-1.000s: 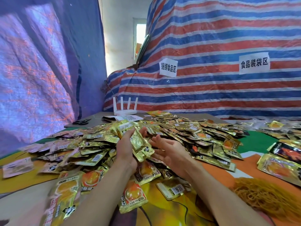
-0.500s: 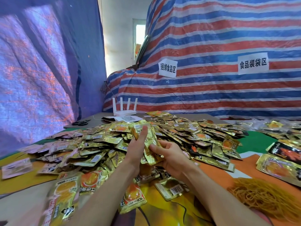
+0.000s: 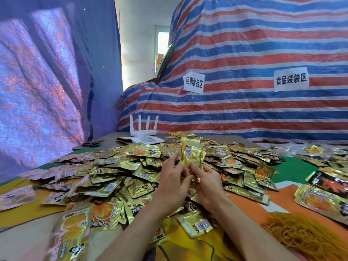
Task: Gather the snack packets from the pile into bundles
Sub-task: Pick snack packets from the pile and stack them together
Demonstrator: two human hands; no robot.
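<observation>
Standing upright at the centre, a stack of snack packets [image 3: 192,154] was held at its lower end by both hands. The left hand [image 3: 172,185] curled round its left edge with one finger stretched up along it. The right hand [image 3: 207,182] pinched it from the right, one finger laid on its near face. The pile [image 3: 122,166] of loose gold packets spread around the hands from 9 to 2 o'clock. A heap of yellow rubber bands [image 3: 305,234] lay at 4 o'clock, and a white router [image 3: 144,131] stood at 11 o'clock.
</observation>
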